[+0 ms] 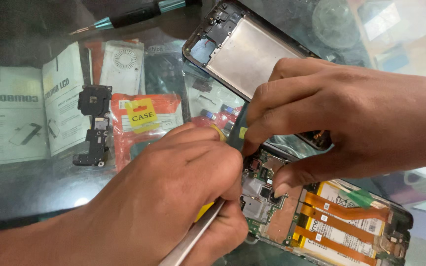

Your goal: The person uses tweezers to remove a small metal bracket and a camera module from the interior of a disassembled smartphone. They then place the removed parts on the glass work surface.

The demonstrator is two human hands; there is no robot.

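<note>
An opened phone (371,236) lies at lower right, its battery (341,221) crossed by orange flex cables and its circuit board (257,192) bare. My left hand (168,197) comes in from the lower left, shut on silver tweezers (193,239), with something yellow under its fingers. The tweezer tips are hidden near the board. My right hand (351,113) reaches in from the right. Its thumb presses a chip on the board, and its forefinger pinches a slim dark green tool (239,129) with a yellow mark.
A separated phone mid-frame (242,54) lies at the top centre. A teal-and-black screwdriver (134,17) rests at the back. A black plastic cover piece (93,125), a red packet with a yellow label (146,120) and white printed packaging (11,113) sit at left on the glass tabletop.
</note>
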